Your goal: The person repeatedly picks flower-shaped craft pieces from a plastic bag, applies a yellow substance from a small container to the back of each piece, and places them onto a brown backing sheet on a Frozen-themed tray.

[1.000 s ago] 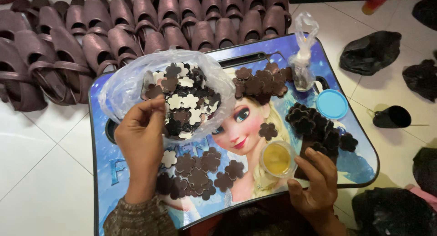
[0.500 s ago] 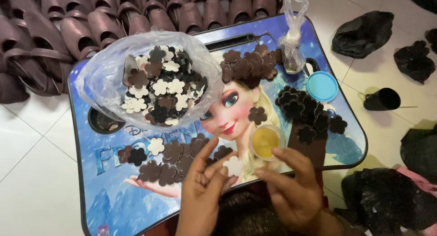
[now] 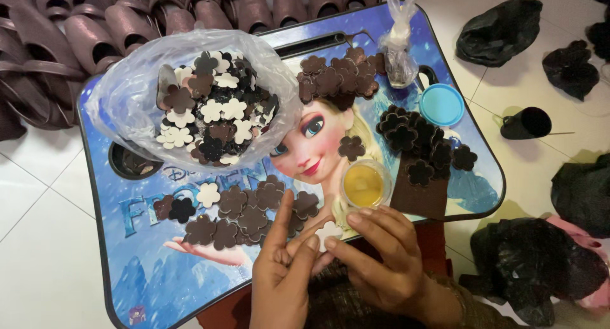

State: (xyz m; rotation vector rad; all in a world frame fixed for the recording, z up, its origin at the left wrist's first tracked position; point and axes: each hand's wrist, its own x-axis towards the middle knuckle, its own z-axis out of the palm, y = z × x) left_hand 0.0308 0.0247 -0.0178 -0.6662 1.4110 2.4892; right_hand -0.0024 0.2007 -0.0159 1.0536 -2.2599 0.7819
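While both hands meet at the tray's near edge, the left hand (image 3: 279, 275) and right hand (image 3: 381, 259) pinch one white flower-shaped cutout (image 3: 328, 232); brown flower pieces (image 3: 244, 211) lie just beyond, and the clear plastic bag (image 3: 190, 94) farther off looks mostly full.

Two hands, left (image 3: 283, 275) and right (image 3: 381, 259), share one white flower piece (image 3: 328, 232). One blue tray table (image 3: 146, 272). One clear bag (image 3: 190, 94) of flower pieces, too many to count. One yellow-filled cup (image 3: 363, 184). One blue lid (image 3: 441, 104). One black cone (image 3: 526, 122). One knotted small bag (image 3: 401, 46).
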